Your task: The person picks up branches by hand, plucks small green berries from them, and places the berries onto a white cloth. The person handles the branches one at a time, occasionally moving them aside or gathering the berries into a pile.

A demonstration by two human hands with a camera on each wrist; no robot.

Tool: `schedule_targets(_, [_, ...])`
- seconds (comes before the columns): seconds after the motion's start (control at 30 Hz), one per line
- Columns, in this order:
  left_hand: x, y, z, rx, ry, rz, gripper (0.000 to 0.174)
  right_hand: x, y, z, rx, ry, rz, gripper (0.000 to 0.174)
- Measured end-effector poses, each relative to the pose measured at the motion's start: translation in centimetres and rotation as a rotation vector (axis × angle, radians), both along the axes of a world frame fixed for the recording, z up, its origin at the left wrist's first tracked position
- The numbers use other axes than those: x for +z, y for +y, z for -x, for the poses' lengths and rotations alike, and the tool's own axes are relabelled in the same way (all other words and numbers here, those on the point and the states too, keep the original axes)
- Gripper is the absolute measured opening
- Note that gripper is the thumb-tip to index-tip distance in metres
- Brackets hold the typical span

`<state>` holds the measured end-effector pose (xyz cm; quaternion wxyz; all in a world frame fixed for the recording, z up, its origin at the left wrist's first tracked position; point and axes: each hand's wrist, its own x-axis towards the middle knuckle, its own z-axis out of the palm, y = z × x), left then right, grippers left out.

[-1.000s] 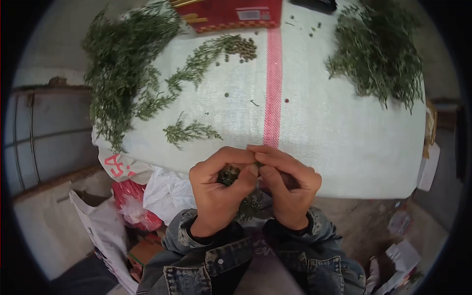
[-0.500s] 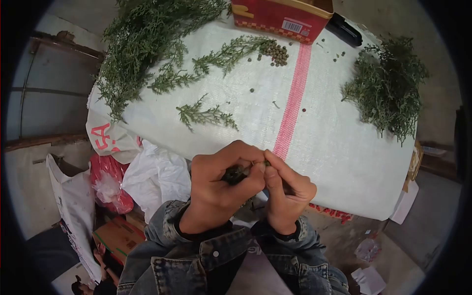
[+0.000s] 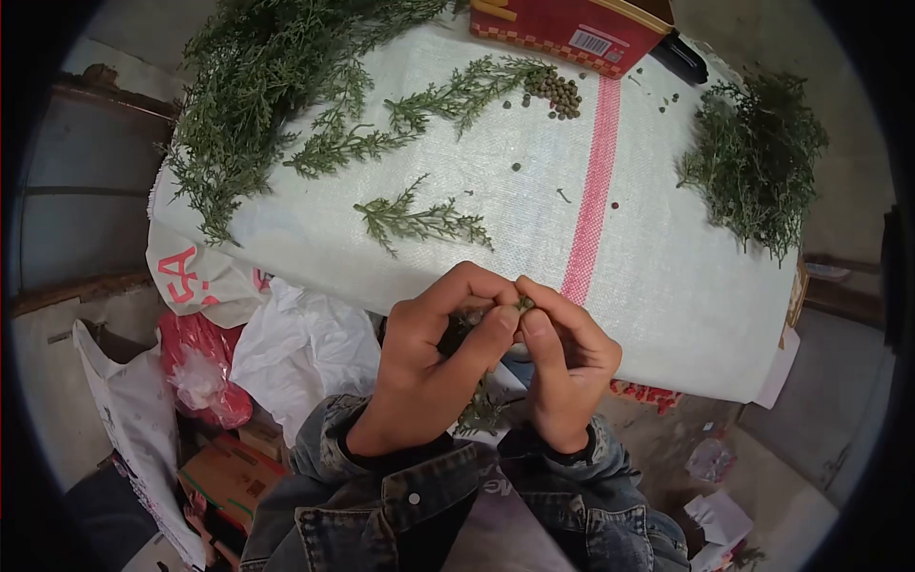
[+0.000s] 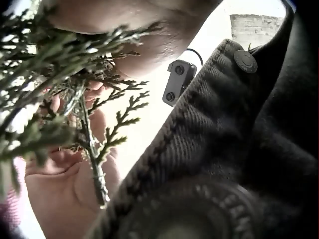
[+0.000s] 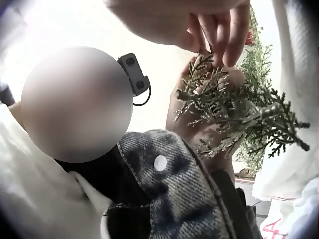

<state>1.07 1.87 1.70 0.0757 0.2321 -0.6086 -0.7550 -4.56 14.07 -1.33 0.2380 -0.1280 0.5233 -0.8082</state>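
Observation:
Close in front of the jacket, both hands meet at their fingertips. My left hand (image 3: 429, 353) grips a green evergreen sprig (image 5: 239, 119) with scaly leaves. Its cut stem ends stick out past the palm in the right wrist view. In the left wrist view, the sprig's leafy stem (image 4: 89, 134) runs down below the fingers. With thumb and forefinger, my right hand (image 3: 567, 362) pinches at a small green bit (image 3: 524, 303) of the sprig, right against the left fingertips. Most of the sprig is hidden behind the left hand in the head view.
A white woven sack (image 3: 667, 286) spreads ahead as the work surface. On it lie a large evergreen pile (image 3: 248, 105), a small loose sprig (image 3: 419, 219), a heap of round seeds (image 3: 558, 95), a second evergreen bunch (image 3: 762, 162) and a red box (image 3: 572, 38).
The head view has turned, bringing more of the red box and the black object beside it into sight. Both hands stay together at the sprig, with small finger shifts.

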Motion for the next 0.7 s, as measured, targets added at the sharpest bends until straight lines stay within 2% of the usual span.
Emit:
schedule_targets(0.17, [-0.5, -0.7, -1.1, 0.039, 0.016, -0.025, 0.011, 0.8, -0.1, 1.3, 0.138, 0.073, -0.131, 0.031])
schedule_targets(0.2, [-0.6, -1.0, -1.4, 0.035, 0.019, -0.022, 0.011, 1.5, 0.0, 1.9, 0.164, 0.105, -0.258, 0.031])
schedule_targets(0.27, [-0.6, -1.7, -2.1, 0.108, -0.041, -0.210, 0.006, 2.6, 0.2, 2.9, 0.205, 0.160, -0.518, 0.031])
schedule_targets(0.3, [-0.7, -2.0, -2.3, 0.140, -0.072, -0.307, 0.005, 2.7, 0.5, 3.5, 0.193, 0.159, -0.520, 0.031])
schedule_targets(0.33, [-0.6, -2.3, -2.3, 0.123, -0.071, -0.310, 0.005, 2.7, 0.8, 4.0, 0.193, 0.280, -0.633, 0.032])
schedule_targets(0.4, [-0.4, -2.6, -2.3, 0.127, -0.101, -0.129, 0.013, 2.9, 1.4, 4.8, 0.191, 0.516, -0.871, 0.034])
schedule_targets(0.43, [-0.4, -2.8, -2.3, 0.130, -0.114, -0.039, 0.018, 3.0, 1.2, 4.9, 0.176, 0.511, -0.885, 0.034])
schedule_targets(0.53, [-2.2, -3.5, -3.2, 0.071, -0.125, 0.063, 0.024, 3.2, -0.8, 4.6, 0.301, 0.854, -1.116, 0.026])
schedule_targets(0.57, [-2.5, -3.7, -3.4, 0.046, -0.129, 0.122, 0.027, 3.2, -1.6, 4.4, 0.288, 0.853, -1.125, 0.026])
schedule_targets(0.7, [-1.2, -3.1, -3.1, 0.135, -0.076, 0.172, 0.022, 2.1, -4.0, 4.2, 0.216, 1.064, -1.289, 0.019])
